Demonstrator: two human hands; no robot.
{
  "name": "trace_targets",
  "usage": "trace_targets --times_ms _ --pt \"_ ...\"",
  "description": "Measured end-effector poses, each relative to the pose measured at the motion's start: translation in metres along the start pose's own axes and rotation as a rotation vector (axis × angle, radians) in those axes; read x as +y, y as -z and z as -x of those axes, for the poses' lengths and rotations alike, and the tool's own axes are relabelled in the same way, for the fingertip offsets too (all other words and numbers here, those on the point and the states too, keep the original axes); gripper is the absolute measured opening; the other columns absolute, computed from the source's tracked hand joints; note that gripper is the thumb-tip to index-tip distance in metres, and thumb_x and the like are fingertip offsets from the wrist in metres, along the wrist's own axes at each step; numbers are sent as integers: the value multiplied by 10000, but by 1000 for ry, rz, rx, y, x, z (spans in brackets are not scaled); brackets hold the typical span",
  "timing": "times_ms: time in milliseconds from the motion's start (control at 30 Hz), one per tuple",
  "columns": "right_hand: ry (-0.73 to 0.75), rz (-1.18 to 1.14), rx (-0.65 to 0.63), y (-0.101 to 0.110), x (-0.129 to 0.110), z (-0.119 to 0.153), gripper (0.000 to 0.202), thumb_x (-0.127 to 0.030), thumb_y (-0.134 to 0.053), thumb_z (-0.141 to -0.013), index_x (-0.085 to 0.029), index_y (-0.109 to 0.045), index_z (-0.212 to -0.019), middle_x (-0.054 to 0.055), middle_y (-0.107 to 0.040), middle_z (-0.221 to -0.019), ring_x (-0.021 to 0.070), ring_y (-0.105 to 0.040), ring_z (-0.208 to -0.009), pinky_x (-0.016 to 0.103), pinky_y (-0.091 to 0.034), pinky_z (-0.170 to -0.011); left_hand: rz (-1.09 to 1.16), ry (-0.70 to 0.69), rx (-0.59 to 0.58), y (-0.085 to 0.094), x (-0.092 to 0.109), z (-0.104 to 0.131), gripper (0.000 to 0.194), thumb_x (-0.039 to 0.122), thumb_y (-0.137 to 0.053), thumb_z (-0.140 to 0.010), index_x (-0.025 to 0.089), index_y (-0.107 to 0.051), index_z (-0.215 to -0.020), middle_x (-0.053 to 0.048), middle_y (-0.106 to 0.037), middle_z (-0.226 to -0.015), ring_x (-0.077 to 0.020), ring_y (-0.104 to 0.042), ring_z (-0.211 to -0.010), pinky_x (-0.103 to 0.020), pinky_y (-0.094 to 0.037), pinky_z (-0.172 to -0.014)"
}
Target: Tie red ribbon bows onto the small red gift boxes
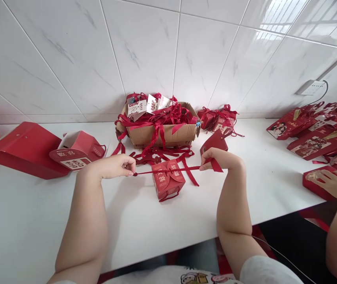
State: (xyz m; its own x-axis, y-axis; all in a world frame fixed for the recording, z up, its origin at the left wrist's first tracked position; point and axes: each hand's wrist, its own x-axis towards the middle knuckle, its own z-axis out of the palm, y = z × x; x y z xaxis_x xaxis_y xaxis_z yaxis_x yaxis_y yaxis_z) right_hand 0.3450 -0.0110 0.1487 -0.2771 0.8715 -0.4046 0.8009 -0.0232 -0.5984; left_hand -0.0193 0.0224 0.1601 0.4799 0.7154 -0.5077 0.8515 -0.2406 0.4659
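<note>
A small red gift box with gold lettering and a cord handle sits on the white table in front of me. A dark red ribbon is stretched sideways across its top. My left hand pinches one end of the ribbon, left of the box. On the other side, my right hand grips the ribbon's other part, and a loose tail hangs past its fingers. Both hands are raised a little and apart from the box. Loose red ribbons lie just behind it.
A cardboard box full of ribbons and tags stands against the tiled wall. Red boxes are at left, a folded red card at right. Another person's hand rests on a red box beside many red bags.
</note>
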Motion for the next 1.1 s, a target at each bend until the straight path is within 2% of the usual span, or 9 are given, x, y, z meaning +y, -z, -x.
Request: trace_targets --times_ms 133,267,367,433,533,633,800,967,1100 --pt "1 18 -9 -1 2 -2 195 -379 -751 -659 -195 -690 -676 16 -587 -676 139 -494 -624 272 -405 -559 13 2 -3 0 -5 -4 184 395 -587 -690 225 -631 -746 -35 -664 -889 -226 -596 -860 -286 -445 -711" --pt "43 54 8 -5 -3 -7 125 -304 -716 -699 -193 -657 -703 28 -649 -777 152 -552 -686 275 -439 -611 -73 62 24 -5 0 -4 189 407 -564 -712 235 -596 -782 -37 -646 -908 -212 -575 -765 -277 -415 -624" --pt "122 60 74 -10 -13 -11 171 -328 -716 -713 -209 -660 -822 41 -675 -893 173 -583 -764 286 -457 -646 -115 72 150 -12 17 -3 276 495 -530 -758 251 -541 -886 -49 -619 -1004 -201 -566 -714 -279 -381 -568" --pt "215 49 109 -15 -22 -14 254 -380 -719 -717 -212 -665 -900 41 -671 -911 174 -582 -786 286 -452 -659 -124 2 230 -20 33 -4 297 529 -486 -796 248 -505 -888 -48 -597 -1028 -193 -563 -723 -282 -377 -578" --pt "307 32 75 -27 -37 -22 303 -419 -699 -735 -209 -676 -953 11 -653 -807 142 -559 -708 259 -414 -616 -125 -115 192 -32 55 -8 284 520 -473 -813 244 -486 -882 -36 -564 -1040 -191 -562 -769 -288 -388 -609" --pt "339 80 5 -37 -48 -28 292 -410 -712 -722 -199 -672 -921 -2 -633 -757 131 -540 -673 244 -381 -574 -143 -149 133 -42 67 -13 277 501 -494 -803 242 -474 -899 -39 -542 -1063 -218 -564 -875 -299 -403 -651" --pt "375 102 -49 -40 -52 -28 272 -399 -730 -699 -223 -632 -882 -12 -625 -793 137 -534 -682 245 -391 -566 -139 -133 133 -45 68 -16 271 478 -507 -802 229 -460 -896 -54 -537 -1075 -245 -563 -949 -322 -417 -706" --pt "387 91 -33 -43 -51 -29 188 -348 -713 -711 -221 -591 -776 -14 -589 -747 142 -529 -682 249 -385 -551 -142 -134 154 -47 66 -19 265 464 -536 -780 215 -453 -817 -60 -544 -1037 -253 -568 -942 -324 -420 -698" --pt "379 88 -21 -48 -53 -33 226 -333 -726 -687 -215 -538 -723 -29 -563 -719 135 -519 -663 245 -367 -532 -149 -123 162 -49 66 -22 276 464 -547 -768 213 -433 -780 -66 -547 -1027 -263 -568 -942 -327 -422 -696"
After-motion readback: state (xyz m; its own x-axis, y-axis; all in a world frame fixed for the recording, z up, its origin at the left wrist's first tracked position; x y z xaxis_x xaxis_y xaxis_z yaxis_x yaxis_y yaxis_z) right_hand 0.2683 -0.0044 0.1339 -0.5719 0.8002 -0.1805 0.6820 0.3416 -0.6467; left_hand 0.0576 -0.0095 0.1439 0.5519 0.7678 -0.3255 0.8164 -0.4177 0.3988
